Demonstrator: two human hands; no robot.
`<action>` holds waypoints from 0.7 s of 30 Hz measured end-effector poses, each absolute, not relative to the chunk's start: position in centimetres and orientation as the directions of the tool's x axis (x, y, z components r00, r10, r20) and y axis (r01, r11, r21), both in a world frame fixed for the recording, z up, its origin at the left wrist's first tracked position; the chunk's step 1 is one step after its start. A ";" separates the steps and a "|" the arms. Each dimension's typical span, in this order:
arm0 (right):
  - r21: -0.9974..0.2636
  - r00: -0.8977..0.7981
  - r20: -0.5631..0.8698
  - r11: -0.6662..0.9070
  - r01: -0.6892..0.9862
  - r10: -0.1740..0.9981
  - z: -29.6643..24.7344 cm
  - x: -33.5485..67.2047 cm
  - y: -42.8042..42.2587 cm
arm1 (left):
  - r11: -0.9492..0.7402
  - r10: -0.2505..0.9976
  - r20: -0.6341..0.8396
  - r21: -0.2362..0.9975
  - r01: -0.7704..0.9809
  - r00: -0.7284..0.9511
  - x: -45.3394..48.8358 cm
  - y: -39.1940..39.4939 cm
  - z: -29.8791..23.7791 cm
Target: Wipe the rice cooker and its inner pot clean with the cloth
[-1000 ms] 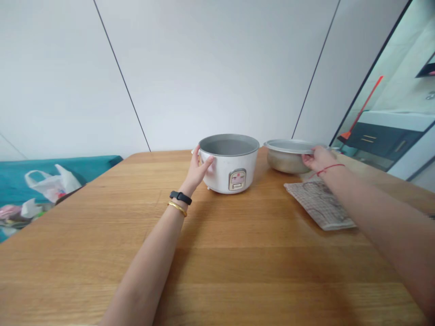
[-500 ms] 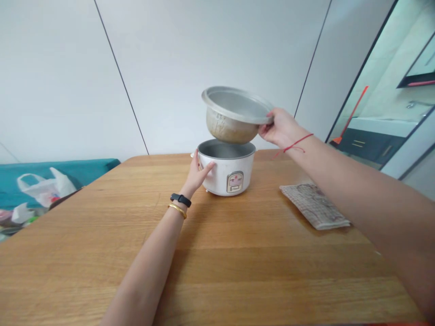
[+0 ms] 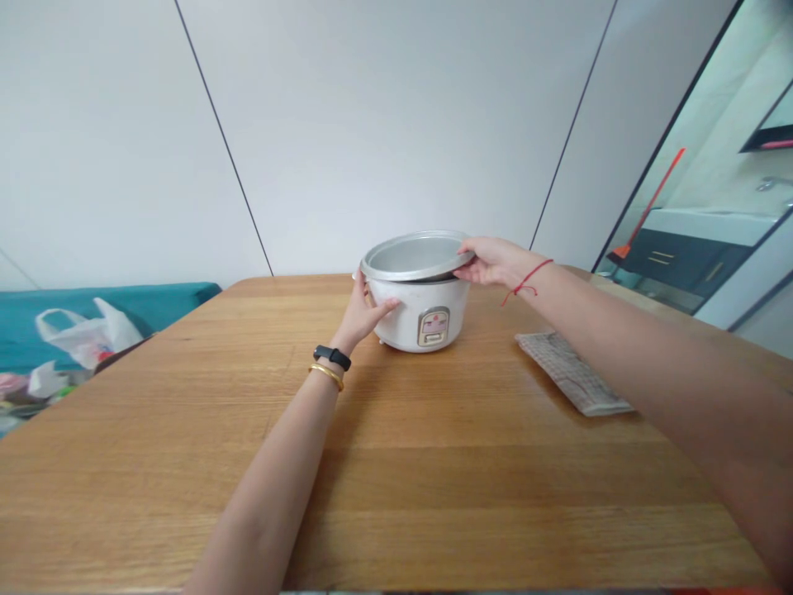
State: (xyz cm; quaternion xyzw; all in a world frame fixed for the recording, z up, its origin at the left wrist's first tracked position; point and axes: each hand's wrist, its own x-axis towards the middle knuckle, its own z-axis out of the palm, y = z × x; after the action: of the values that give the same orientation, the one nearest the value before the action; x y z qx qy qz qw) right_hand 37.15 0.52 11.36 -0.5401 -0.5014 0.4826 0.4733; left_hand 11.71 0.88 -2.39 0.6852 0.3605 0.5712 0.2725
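A white rice cooker body (image 3: pixel 424 316) stands at the far middle of the wooden table (image 3: pixel 396 463). A metal inner pot (image 3: pixel 412 256) sits in it, its rim slightly tilted above the cooker's top. My right hand (image 3: pixel 492 261) pinches the pot's rim on the right side. Against the cooker's left wall rests my left hand (image 3: pixel 365 314), fingers wrapped round it, with a black band and a gold bangle on the wrist.
A folded patterned cloth (image 3: pixel 576 373) lies on the table right of the cooker. White plastic bags (image 3: pixel 87 335) sit on a teal surface beyond the table's left edge. A white wall stands behind, a glass panel at the right.
My right hand lifted the metal pot from the table right of the cooker, carried it over the cooker and lowered it inside. My left hand stayed on the cooker.
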 end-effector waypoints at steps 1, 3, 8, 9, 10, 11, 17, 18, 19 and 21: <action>-0.985 0.042 -0.102 -0.107 0.137 0.994 11.3 37.5 0.6 | -0.588 0.808 0.583 0.784 0.199 0.087 11.5 0.9 -2.3; -0.940 0.097 -0.170 -0.191 0.283 0.981 11.0 38.4 0.8 | -0.549 0.832 0.550 0.800 0.240 0.069 11.1 1.0 -2.2; -0.506 0.196 0.298 -0.019 0.862 0.934 9.6 39.4 -0.9 | -0.506 0.860 0.507 0.827 0.247 0.064 10.7 1.3 -2.4; -0.370 0.139 0.460 0.047 0.928 0.877 9.3 39.1 -1.7 | -0.508 0.859 0.507 0.828 0.235 0.071 10.8 1.3 -2.5; -0.232 0.040 0.594 0.123 0.965 0.804 8.9 38.5 -2.6 | -0.509 0.859 0.506 0.830 0.226 0.077 10.8 1.3 -2.5; -0.099 -0.088 0.680 0.210 0.973 0.727 8.5 37.8 -3.4 | -0.509 0.860 0.504 0.832 0.221 0.083 10.9 1.3 -2.6; 0.255 -0.568 0.562 0.527 0.811 0.601 5.9 33.1 -5.4 | -0.550 0.832 0.548 0.794 0.257 0.088 11.1 1.3 -2.9; 0.264 -0.565 0.533 0.511 0.818 0.629 5.6 32.8 -5.2 | -0.555 0.827 0.555 0.782 0.283 0.089 11.0 1.3 -2.8; 0.274 -0.557 0.511 0.490 0.828 0.655 5.3 32.8 -4.9 | -0.558 0.823 0.562 0.769 0.312 0.088 10.9 1.3 -2.8; 0.291 -0.543 0.486 0.460 0.839 0.684 5.0 33.2 -4.3 | -0.565 0.811 0.580 0.742 0.361 0.075 10.6 1.3 -2.5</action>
State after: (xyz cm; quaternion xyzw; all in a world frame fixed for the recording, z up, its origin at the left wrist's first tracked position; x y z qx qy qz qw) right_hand 33.24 -4.25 4.98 -0.4530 -0.8407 -0.2549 0.1518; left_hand 10.58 1.26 -2.46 0.7027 0.4170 0.5372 0.2094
